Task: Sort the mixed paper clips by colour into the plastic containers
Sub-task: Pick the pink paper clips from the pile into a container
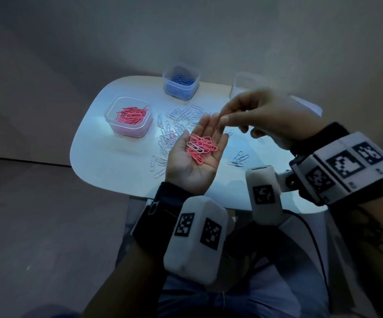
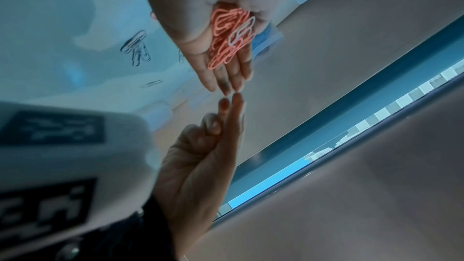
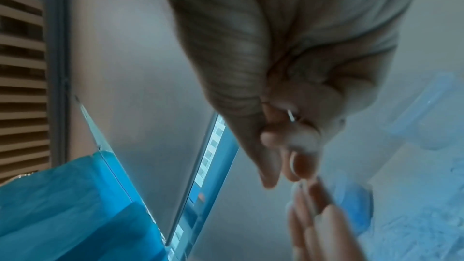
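Observation:
My left hand lies palm up over the white table, fingers straight, and carries a small heap of pink paper clips with one white clip on top. The same heap shows in the left wrist view. My right hand hovers just past the left fingertips, blurred, with two fingers extended. In the right wrist view a thin white paper clip shows between its curled fingers. A clear container holds pink clips, another holds blue ones.
Several white clips lie scattered in the table's middle, a few more near the front right. A third clear container stands at the back right, partly behind my right hand. Wrist-worn camera units hang over the table's near edge.

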{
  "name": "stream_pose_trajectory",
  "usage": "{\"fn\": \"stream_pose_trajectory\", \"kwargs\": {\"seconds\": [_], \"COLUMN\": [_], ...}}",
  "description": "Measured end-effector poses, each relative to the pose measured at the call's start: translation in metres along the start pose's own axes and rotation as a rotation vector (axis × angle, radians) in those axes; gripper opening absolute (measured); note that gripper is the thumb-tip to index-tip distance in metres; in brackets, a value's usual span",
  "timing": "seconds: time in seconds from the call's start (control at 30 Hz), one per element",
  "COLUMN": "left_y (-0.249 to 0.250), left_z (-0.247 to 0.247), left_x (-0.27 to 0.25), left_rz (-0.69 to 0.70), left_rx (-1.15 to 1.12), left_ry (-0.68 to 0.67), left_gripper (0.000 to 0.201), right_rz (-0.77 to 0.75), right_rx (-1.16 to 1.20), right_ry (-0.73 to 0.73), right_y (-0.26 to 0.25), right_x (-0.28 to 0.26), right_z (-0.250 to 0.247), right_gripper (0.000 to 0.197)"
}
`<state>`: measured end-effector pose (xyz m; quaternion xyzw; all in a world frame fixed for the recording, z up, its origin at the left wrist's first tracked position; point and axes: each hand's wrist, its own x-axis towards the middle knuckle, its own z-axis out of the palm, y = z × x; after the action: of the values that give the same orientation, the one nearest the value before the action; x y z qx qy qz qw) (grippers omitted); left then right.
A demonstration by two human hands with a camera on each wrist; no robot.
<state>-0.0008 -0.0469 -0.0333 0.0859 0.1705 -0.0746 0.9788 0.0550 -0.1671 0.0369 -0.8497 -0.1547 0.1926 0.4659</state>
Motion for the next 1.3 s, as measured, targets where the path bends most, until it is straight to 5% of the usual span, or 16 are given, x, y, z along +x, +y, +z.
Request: {"fn": "stream_pose_trajectory", "kwargs": {"seconds": [0.1,0.23,0.37,0.67,0.8,0.93,1.03,1.13,1.3], "left_y": [0.004,0.003,-0.001,0.013,0.039,0.055,0.059,0.056,0.053], "left_z": [-0.001,-0.002,-0.006,-0.016,-0.024,-0.025,-0.025,-0.023,-0.021], "left_x": [0.0,0.002,0.002,-0.004,-0.018,-0.024,-0.024,-0.021,-0.022], "left_rz": [0.01,0.005,-0.009,0.09,0.188,0.219,0.201,0.187,0.168], "left_rx": [0.012,0.028,0.01,-0.051,-0.123,-0.151,-0.172,-0.163,-0.136], "left_ry": [-0.017,0.006,0.032,0.079,0.101,0.144,0.163,0.167,0.166], "left_gripper": [0.054,0.049,0.049,0.047,0.053,0.047,0.04,0.047,0.054], "right_rz": [-0.092,-0.182,-0.135,0.034,0.135,0.061,0.052,0.002,-0.017], "right_rx": [0.011,-0.287,-0.439,-0.012,-0.242,-0.424,-0.61,-0.743,-0.781], "right_ry": [0.116,0.003,-0.012,0.081,0.029,0.099,-0.037,-0.189,-0.215], "right_y": [0.0,-0.007,-0.003,0.003,0.013,0.021,0.03,0.039,0.05], "right_x": [-0.003,-0.009,-0.002,0.018,0.051,0.059,0.043,0.032,0.031], "right_z": [0.001,0.033,0.048,0.024,0.015,0.025,0.029,0.036,0.039], "right_gripper": [0.011,0.013,0.01,0.025,0.024,0.02,0.012,0.033,0.024]}}
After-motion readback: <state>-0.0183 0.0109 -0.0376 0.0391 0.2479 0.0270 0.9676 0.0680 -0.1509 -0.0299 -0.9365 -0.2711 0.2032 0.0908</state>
